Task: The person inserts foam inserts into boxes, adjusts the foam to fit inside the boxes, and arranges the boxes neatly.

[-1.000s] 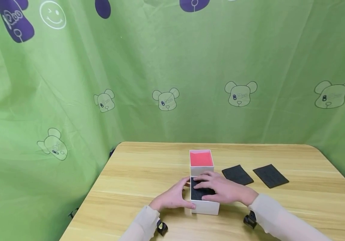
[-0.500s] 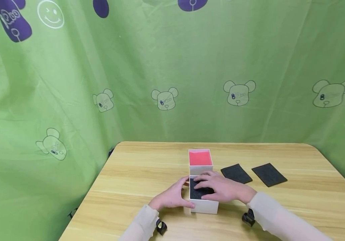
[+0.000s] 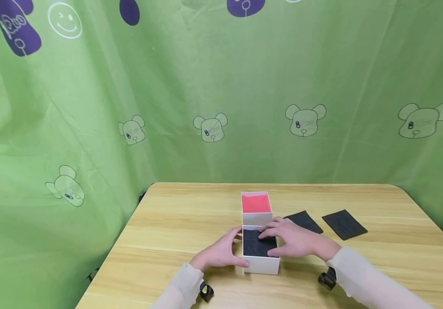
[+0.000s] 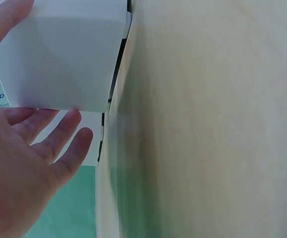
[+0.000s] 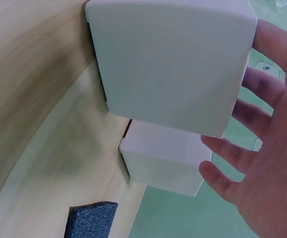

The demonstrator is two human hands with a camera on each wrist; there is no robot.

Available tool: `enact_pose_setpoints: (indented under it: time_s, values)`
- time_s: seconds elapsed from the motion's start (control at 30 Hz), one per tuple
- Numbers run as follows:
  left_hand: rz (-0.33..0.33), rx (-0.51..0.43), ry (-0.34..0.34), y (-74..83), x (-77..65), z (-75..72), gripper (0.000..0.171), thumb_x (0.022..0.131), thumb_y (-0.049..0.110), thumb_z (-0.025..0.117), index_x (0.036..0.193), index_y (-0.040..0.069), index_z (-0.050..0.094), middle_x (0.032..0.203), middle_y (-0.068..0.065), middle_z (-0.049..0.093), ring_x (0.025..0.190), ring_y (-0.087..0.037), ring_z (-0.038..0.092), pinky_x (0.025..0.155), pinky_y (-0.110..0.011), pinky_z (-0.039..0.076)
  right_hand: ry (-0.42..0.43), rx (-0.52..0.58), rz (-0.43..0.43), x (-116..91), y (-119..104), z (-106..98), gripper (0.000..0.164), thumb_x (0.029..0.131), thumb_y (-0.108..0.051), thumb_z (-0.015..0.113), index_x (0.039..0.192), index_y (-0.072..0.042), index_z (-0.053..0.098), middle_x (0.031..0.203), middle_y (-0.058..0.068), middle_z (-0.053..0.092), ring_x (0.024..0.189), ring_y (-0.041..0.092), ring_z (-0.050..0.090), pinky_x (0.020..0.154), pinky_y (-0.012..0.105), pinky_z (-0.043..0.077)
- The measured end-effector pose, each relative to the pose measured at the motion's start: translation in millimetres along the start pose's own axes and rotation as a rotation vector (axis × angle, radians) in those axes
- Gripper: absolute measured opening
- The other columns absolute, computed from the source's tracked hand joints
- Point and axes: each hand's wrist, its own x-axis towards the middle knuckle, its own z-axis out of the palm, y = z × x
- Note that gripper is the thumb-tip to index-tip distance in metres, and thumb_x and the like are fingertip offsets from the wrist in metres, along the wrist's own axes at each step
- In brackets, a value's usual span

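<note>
A white open-topped box (image 3: 261,265) stands on the table with a black foam pad (image 3: 253,244) lying inside it, just below the rim. My left hand (image 3: 220,252) grips this box at its left side, thumb on the front corner and fingers round the far edge; the left wrist view shows the thumb and fingers spanning a white wall (image 4: 64,64). Over the right rim lies my right hand (image 3: 296,238), fingers spread and lightly bent, fingertips at the pad's right part. From the right wrist view, those fingers (image 5: 252,114) reach over the box's top edge.
Right behind stands another white box (image 3: 257,219) with a red-pink inside. To the right, two flat black foam pads lie on the wooden table: a nearer one (image 3: 305,222) partly behind my right hand, and a farther one (image 3: 345,224). A green curtain (image 3: 221,86) hangs behind the table.
My right hand has shifted to the right across the pad, baring more of its black surface. The left hand keeps its grip on the box.
</note>
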Motion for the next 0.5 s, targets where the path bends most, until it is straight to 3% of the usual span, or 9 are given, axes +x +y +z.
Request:
enact_pose_setpoints:
  time_s: [0.23,0.37,0.5]
  values:
    - [-0.001,-0.007,0.001,-1.6,1.2,2.5,0.099,0.070,0.036,0.083,0.148,0.021,0.023,0.143,0.004,0.037,0.122,-0.013,0.043,0.102,-0.031,0.036,0.112,0.048,0.045,-10.8,8.2,-3.1,0.033,0.087,-0.032,0.067,0.116,-0.015,0.066,0.125,0.004,0.057,0.118,0.029,0.047,0.098,0.055,0.037]
    - [-0.005,0.002,0.008,-1.3,1.5,2.1,0.100,0.070,0.034,0.084,0.148,0.019,0.024,0.142,0.002,0.039,0.122,-0.014,0.043,0.103,-0.030,0.035,0.204,0.051,0.077,-21.9,24.8,-7.9,0.034,0.086,-0.030,0.069,0.115,-0.013,0.065,0.123,0.005,0.058,0.115,0.027,0.050,0.095,0.051,0.041]
    - [-0.019,0.010,0.014,-1.2,1.7,1.3,0.101,0.069,0.034,0.084,0.148,0.016,0.023,0.141,0.002,0.039,0.123,-0.013,0.043,0.103,-0.030,0.035,0.236,0.031,0.122,-32.6,46.5,-12.0,0.038,0.085,-0.034,0.070,0.116,-0.012,0.064,0.121,0.005,0.057,0.114,0.028,0.051,0.094,0.050,0.042]
